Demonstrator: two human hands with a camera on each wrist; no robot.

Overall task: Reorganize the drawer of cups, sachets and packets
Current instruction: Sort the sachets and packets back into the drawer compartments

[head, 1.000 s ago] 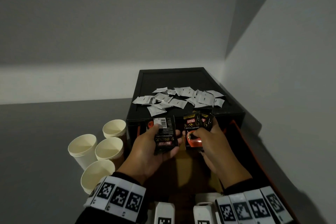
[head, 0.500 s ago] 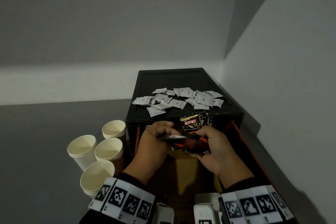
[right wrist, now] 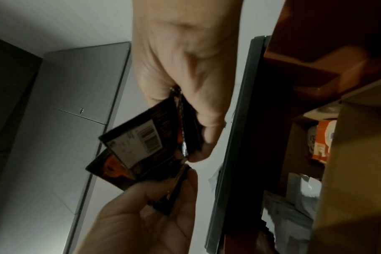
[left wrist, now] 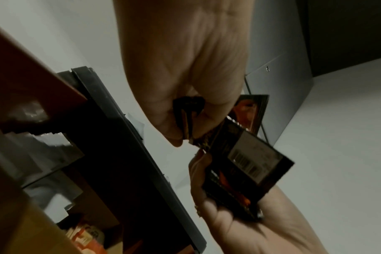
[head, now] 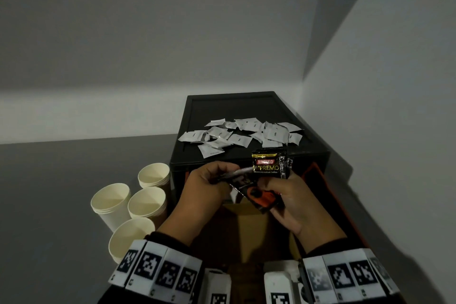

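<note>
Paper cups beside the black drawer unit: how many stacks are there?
4, all left of the drawer unit: far, left, middle, nearest, partly behind the left wrist.

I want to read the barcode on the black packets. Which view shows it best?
The left wrist view: the barcode faces the camera, large. The right wrist view shows it smaller and tilted. The head view shows only the packets' front.

hands (head: 246,192) hide most of the drawer (head: 320,180).
</note>
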